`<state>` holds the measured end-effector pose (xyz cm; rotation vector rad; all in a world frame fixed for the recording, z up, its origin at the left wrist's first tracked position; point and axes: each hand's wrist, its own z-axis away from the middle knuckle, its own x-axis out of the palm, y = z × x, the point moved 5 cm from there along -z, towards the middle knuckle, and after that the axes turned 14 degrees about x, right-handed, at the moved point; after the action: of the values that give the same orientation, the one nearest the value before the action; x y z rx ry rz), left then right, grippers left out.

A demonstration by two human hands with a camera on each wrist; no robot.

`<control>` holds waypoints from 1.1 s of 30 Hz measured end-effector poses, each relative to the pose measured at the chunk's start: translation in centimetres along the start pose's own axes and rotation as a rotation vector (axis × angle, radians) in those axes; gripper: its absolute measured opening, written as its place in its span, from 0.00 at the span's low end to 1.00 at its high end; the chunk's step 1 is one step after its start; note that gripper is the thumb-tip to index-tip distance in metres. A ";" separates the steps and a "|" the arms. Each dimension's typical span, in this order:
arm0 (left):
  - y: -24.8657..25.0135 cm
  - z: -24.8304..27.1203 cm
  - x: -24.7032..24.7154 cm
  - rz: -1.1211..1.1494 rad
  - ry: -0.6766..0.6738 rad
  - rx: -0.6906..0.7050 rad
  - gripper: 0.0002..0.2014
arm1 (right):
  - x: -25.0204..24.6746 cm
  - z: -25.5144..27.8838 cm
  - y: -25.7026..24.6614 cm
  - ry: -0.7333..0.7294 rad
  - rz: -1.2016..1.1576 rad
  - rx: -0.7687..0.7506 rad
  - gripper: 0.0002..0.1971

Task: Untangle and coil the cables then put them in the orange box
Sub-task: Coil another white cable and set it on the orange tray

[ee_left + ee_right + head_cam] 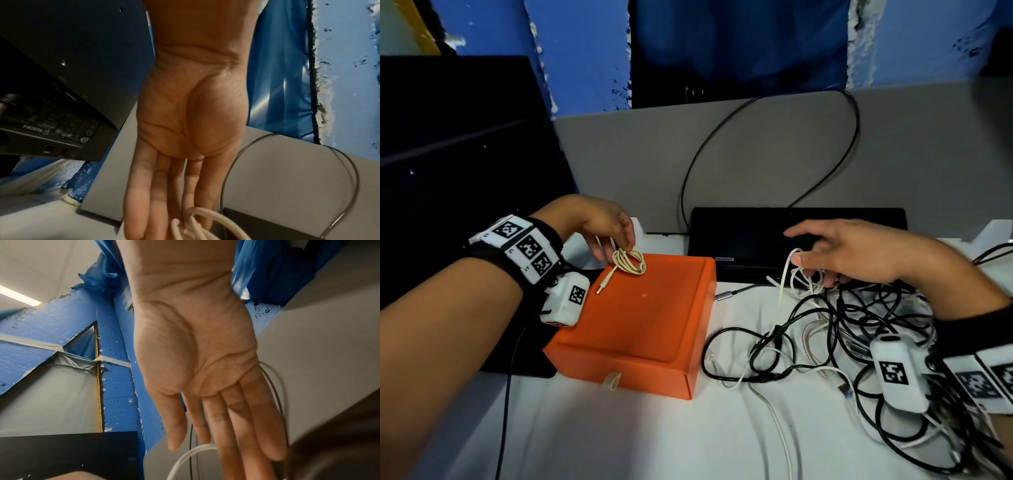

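Our left hand (602,226) has its grip on the small beige cable (629,261), already coiled, with the fingertips at the top of the loops. The coil rests on the closed lid of the orange box (640,318), at its far left corner. We judge this cable light and soft; the loops may spring apart, so it is better to pinch all of them together. Our right hand (852,253) touches a white cable (786,270) at the far edge of the tangle (859,335) on the worktop (619,435). Whether this grip is closed on it, we cannot tell. The thin cables should slip easily, but the knots will catch.
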<state>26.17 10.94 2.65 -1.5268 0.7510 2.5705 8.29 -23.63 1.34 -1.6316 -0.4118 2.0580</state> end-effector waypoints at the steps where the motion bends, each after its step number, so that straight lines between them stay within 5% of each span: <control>1: 0.0 0.1 0.0 -0.012 -0.005 -0.006 0.08 | 0.1 0.0 -0.2 -0.018 0.012 -0.004 0.22; 14: 1.6 0.2 -0.2 -0.189 -0.018 -0.016 0.15 | -0.4 0.7 -1.0 0.044 0.006 -0.064 0.05; 18: 6.7 0.5 -0.9 -0.424 0.137 0.221 0.08 | -1.5 1.6 -1.1 0.174 -0.167 -0.091 0.05; 21: 13.3 2.0 0.3 -0.276 0.211 0.476 0.16 | -2.0 1.8 -1.1 0.313 -0.275 -0.143 0.05; 26: 22.7 2.4 7.5 0.032 -0.077 0.651 0.20 | -1.8 1.0 0.0 0.206 -0.283 -0.167 0.03; 30: 24.9 -0.1 11.4 -0.130 -0.233 0.597 0.11 | -3.3 -0.2 3.5 0.204 -0.240 -0.050 0.03; 32: 25.5 -1.1 11.1 -0.383 -0.165 0.572 0.08 | -3.5 -1.1 5.3 0.153 -0.045 0.056 0.04; 33: 26.1 -1.5 10.8 -0.523 -0.098 0.577 0.15 | -3.4 -1.4 6.2 0.115 0.074 0.117 0.03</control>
<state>14.37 -14.74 2.83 -1.1982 0.8435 1.8237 9.17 -30.75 0.65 -1.7064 -0.1903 1.9893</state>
